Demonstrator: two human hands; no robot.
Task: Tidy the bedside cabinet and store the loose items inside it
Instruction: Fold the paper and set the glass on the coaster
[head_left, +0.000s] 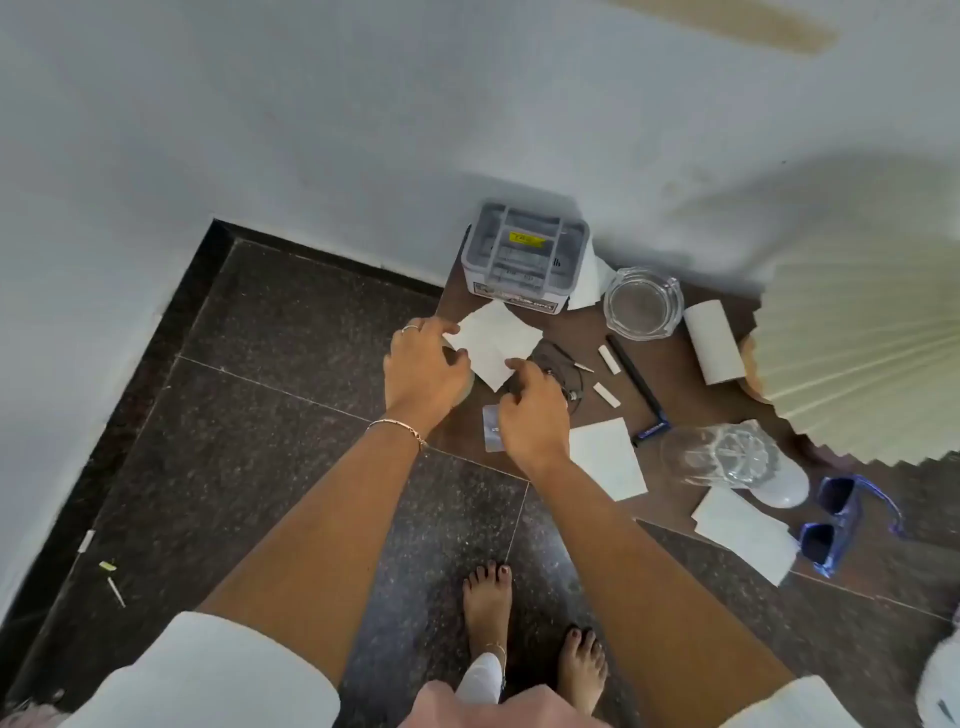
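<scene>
The brown bedside cabinet top (670, 364) holds scattered items. My left hand (423, 371) rests at the cabinet's left edge, fingertips touching a white paper sheet (493, 338). My right hand (532, 418) hovers just right of it, fingers curled near the paper's lower corner and over a small blister pack (491, 428). Whether either hand actually grips the paper is unclear. A grey plastic box (524, 254) stands at the back. More white papers (608, 457) (743, 532) lie toward the front.
A glass ashtray (643, 304), a paper roll (714, 343), a black pen (634, 374), two small white sticks (609, 359), an overturned glass (719, 454), blue sunglasses (841, 525) and a pleated lampshade (862, 353) crowd the top. Wall behind, dark tiled floor (260, 415) left, my bare feet (488, 597) below.
</scene>
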